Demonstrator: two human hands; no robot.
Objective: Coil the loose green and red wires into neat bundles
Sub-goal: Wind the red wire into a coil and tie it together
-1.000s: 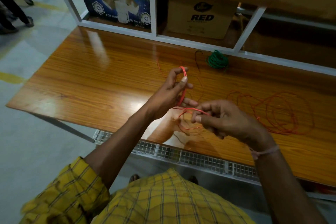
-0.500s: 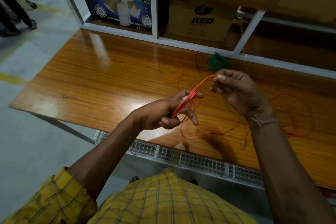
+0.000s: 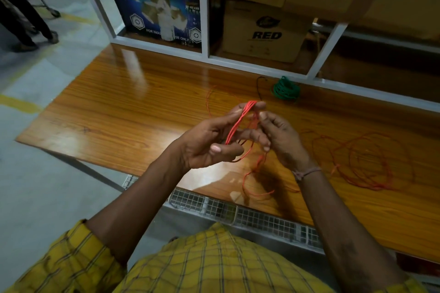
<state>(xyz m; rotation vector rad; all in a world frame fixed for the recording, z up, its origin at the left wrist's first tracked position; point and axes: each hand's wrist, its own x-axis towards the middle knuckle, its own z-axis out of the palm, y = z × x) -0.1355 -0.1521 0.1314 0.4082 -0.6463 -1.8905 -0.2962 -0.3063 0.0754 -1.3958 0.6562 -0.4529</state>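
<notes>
Just above the near edge of the worktop (image 3: 123, 112), the left hand (image 3: 204, 143) holds a bundle of red wire (image 3: 238, 121) looped over its curled fingers (image 3: 240, 108), thumb and forefinger pinching the top of the loops; the right hand (image 3: 283, 138) meets it there, its fingers (image 3: 264, 115) curled and pinching a strand of the same wire just beside the bundle; loose red wire trails down from both hands onto the worktop and spreads in slack rings to the right of the bundle, well apart from it; beyond the bundle, near the white shelf frame (image 3: 204, 21), lies a coiled green wire (image 3: 285, 88), resting on the worktop; behind the frame stand a blue printed box (image 3: 157, 12) and a cardboard box (image 3: 264, 31) marked RED.
</notes>
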